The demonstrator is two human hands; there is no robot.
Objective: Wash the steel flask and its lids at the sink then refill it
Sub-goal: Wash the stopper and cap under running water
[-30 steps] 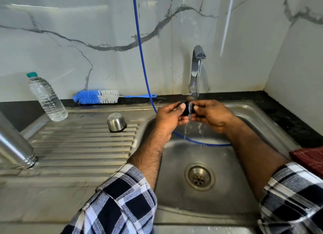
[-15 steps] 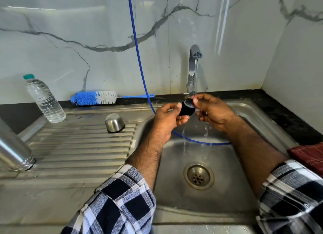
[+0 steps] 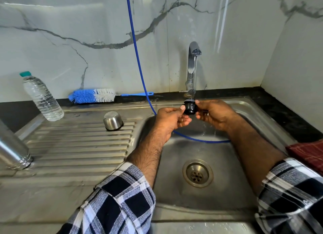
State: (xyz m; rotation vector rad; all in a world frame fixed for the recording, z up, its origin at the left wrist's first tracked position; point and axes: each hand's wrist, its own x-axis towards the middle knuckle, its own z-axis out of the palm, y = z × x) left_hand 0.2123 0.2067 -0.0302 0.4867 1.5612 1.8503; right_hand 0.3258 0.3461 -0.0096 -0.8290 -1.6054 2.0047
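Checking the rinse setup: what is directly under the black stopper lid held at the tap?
Under the black stopper lid, pinched between the left hand and right hand, water falls into the sink basin, onto the blue hose. The lid's underside is hidden.

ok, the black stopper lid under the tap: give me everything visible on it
The black stopper lid is a small, round plug that looks like dark plastic, with a pale ring, perhaps a seal, round its upper end. It is held roughly upright above the sink basin, straight under the tap, whose thin stream lands on its top. The left hand pinches one side, thumb tip on it; the right hand pinches the other. Water drips below. Its underside is hidden.
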